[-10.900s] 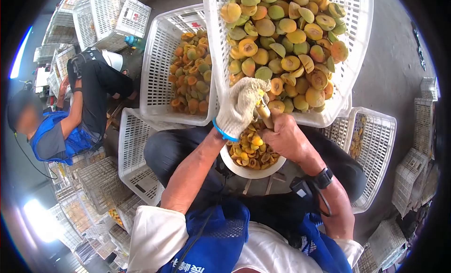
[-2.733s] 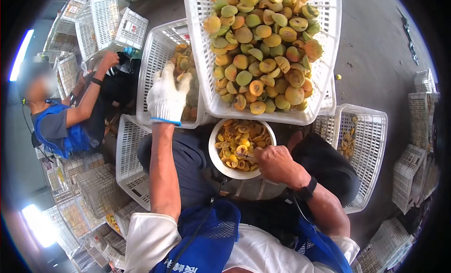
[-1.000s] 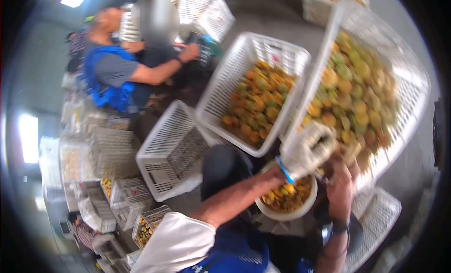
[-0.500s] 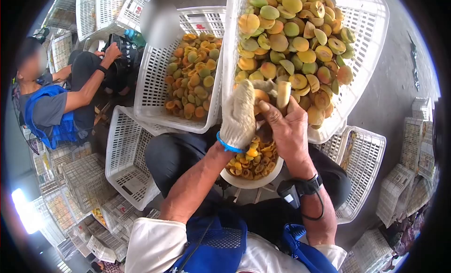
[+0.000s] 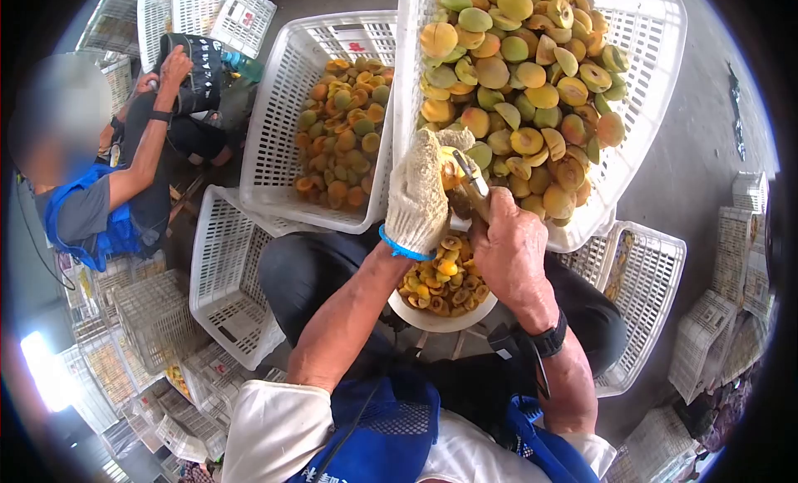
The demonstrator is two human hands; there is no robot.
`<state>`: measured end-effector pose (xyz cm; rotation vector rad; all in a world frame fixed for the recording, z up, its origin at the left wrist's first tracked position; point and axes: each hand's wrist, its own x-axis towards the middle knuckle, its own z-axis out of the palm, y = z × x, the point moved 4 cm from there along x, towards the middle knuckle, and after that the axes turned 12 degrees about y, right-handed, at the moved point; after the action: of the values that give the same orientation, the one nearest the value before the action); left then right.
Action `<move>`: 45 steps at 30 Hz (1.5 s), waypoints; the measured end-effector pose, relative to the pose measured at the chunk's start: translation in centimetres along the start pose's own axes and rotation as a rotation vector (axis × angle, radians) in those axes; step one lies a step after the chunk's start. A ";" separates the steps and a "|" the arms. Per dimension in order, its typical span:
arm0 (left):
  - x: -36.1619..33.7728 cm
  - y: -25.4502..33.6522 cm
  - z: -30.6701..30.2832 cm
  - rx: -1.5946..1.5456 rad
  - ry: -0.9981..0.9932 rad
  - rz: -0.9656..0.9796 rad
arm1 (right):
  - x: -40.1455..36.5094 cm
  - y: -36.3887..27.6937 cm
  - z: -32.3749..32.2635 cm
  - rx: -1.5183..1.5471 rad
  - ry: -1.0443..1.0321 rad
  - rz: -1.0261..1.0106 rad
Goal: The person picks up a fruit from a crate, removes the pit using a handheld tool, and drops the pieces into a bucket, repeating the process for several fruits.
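Note:
In a knitted white glove with a blue cuff, my left hand is closed on a yellow-orange fruit piece. My bare right hand grips a small tool, its metal end against that fruit. Below both hands is a white bowl with yellow fruit pieces. Just beyond them, a large white crate holds green and orange fruit, several pieces cut in halves. The tool's handle is partly hidden by my right fingers.
A second white crate of fruit halves stands to the left. Lower crates flank my knees. At the left sits another person in a blue vest, beside a black bucket. Stacked crates line the right side.
My right hand has turned and moved lower, and the tool has swung from upright to slanting against the fruit. The other person's head and arm have shifted.

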<state>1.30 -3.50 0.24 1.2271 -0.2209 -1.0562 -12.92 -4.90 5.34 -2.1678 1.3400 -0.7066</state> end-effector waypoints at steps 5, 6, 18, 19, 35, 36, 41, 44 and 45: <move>-0.2 1.2 -0.5 0.246 -0.048 0.065 | -0.5 0.0 0.7 -0.090 0.014 -0.108; 0.3 0.9 -0.9 0.311 -0.039 0.151 | -0.5 -0.1 0.6 -0.090 0.012 -0.102; 0.5 0.6 -1.2 0.297 -0.228 0.041 | -1.5 1.6 0.9 0.092 -0.187 0.012; 0.3 0.5 -1.1 0.300 -0.231 0.042 | -1.3 1.7 0.9 0.099 -0.191 0.014; -0.9 1.3 0.3 0.427 -0.410 0.279 | -2.3 3.3 -0.8 0.877 -0.666 0.587; -0.8 1.2 0.2 0.421 -0.419 0.203 | -2.3 3.6 -0.7 0.835 -0.653 0.551; 1.2 1.9 -1.8 0.340 -0.277 0.134 | -6.1 4.7 -0.2 -0.143 -0.225 -0.174; 1.1 5.3 -2.3 0.441 -0.158 0.331 | -7.1 4.9 -0.1 -0.085 -0.247 -0.155; 1.2 6.0 -2.7 0.444 -0.157 0.346 | -7.0 4.9 -0.2 -0.027 -0.223 -0.161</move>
<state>6.89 -2.92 3.80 1.4340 -0.7950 -0.8210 -18.94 -0.47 1.16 -2.3174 1.0761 -0.4900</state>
